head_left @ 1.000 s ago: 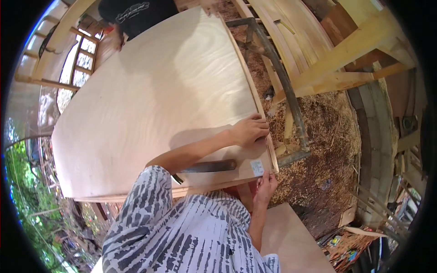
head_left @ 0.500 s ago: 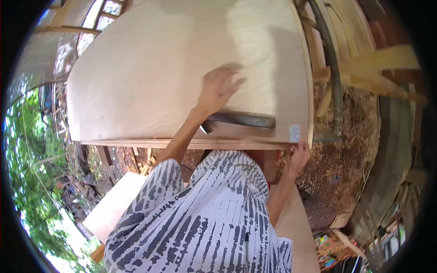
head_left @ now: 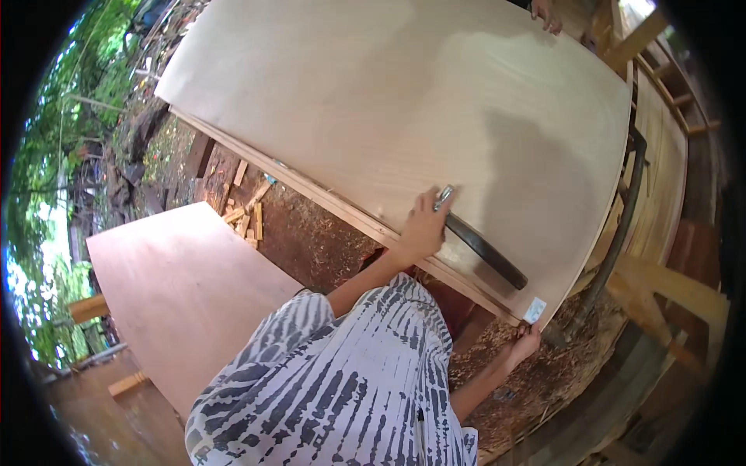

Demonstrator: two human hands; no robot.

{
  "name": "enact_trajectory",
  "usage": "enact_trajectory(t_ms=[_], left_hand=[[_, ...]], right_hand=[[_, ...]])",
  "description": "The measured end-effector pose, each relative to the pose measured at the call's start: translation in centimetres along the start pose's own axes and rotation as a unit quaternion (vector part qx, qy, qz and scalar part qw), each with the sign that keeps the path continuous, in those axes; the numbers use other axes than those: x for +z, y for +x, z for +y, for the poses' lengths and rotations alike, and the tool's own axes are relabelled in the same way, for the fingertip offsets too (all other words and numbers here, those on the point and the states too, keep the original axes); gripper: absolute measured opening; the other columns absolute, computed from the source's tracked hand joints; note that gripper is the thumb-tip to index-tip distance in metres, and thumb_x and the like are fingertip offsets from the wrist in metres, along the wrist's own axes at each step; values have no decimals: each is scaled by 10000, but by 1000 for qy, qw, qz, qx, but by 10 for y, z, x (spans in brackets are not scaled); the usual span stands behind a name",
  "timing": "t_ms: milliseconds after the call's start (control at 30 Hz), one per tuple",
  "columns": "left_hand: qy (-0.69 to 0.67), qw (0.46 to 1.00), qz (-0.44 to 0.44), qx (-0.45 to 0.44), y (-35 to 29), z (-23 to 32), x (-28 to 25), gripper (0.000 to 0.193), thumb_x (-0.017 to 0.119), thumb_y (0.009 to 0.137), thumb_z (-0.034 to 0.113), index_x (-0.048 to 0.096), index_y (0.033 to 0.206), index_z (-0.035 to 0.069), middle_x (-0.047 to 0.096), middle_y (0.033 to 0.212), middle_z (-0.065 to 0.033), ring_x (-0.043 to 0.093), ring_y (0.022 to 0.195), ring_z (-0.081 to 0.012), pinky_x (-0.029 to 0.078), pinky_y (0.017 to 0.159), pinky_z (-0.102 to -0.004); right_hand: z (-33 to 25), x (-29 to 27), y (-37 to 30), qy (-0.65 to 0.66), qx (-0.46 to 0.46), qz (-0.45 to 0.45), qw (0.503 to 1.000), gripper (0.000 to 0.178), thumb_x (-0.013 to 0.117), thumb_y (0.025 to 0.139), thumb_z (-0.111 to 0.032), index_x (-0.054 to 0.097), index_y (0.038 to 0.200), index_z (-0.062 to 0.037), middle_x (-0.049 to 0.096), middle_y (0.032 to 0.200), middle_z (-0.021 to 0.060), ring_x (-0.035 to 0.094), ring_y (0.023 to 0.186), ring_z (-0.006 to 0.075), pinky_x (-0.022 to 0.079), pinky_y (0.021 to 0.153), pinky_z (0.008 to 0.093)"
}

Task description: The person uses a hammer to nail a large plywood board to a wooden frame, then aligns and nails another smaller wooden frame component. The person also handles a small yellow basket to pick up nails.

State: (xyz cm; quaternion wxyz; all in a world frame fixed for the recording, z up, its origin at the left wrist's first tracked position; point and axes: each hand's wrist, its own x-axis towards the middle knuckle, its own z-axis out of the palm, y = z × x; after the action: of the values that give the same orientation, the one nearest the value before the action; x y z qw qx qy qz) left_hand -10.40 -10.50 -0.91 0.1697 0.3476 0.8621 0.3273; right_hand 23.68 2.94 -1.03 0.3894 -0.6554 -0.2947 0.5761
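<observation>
My left hand (head_left: pixel 423 229) has its fingers around the head end of a hammer (head_left: pixel 486 250), over a large pale plywood sheet (head_left: pixel 373 116). The hammer's dark handle points toward the sheet's near right corner. Beside that corner, my right hand (head_left: pixel 525 343) is closed, its fingertips at the sheet's edge just below a small white label (head_left: pixel 535 311). Whether anything small is pinched there, I cannot make out.
Another person's hand (head_left: pixel 547 17) rests at the sheet's far edge. A second plywood piece (head_left: pixel 186 287) lies at the left, near wood offcuts (head_left: pixel 247 221) on the ground. Timber framing (head_left: pixel 660 287) and a dark curved bar (head_left: pixel 622 225) stand along the right side.
My left hand has come down from above the sheet onto the hammer, whose head now points away from me. My right hand stays at the corner. The view has turned.
</observation>
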Motion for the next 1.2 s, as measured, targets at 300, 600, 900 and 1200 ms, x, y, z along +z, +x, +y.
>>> enact_trajectory(t_ms=[300,600,900,1200], left_hand=[[72,986,-110,99,-220,-167,-8,521,862,750,213,602,1193,125,365,1444,-285,421,1297,-508,564,949,-538],[-155,986,-21,-57,-235,-204,-61,424,798,886,131,574,1230,27,570,1086,-86,636,822,-163,545,579,-277],[-283,927,6,-247,-353,-171,-28,338,826,818,120,617,1078,64,578,969,-37,586,920,-156,499,817,-332],[-69,987,-140,36,-441,-27,34,429,909,709,159,677,1063,89,368,1255,-254,441,1249,-446,403,1082,-485]], right_hand=[[200,-144,-145,-33,-30,28,999,326,523,1085,-233,669,931,15,544,665,24,448,575,121,343,512,288],[202,-104,-45,-67,-21,20,997,203,606,1015,-166,652,890,-12,571,689,23,526,602,129,411,560,315],[141,-191,-62,-491,-159,159,842,353,612,1012,-336,698,947,0,615,695,129,583,634,269,485,669,484],[32,-190,-238,-437,-517,-340,653,457,765,877,-311,610,1232,-67,614,1239,140,548,1224,343,418,1056,513]])
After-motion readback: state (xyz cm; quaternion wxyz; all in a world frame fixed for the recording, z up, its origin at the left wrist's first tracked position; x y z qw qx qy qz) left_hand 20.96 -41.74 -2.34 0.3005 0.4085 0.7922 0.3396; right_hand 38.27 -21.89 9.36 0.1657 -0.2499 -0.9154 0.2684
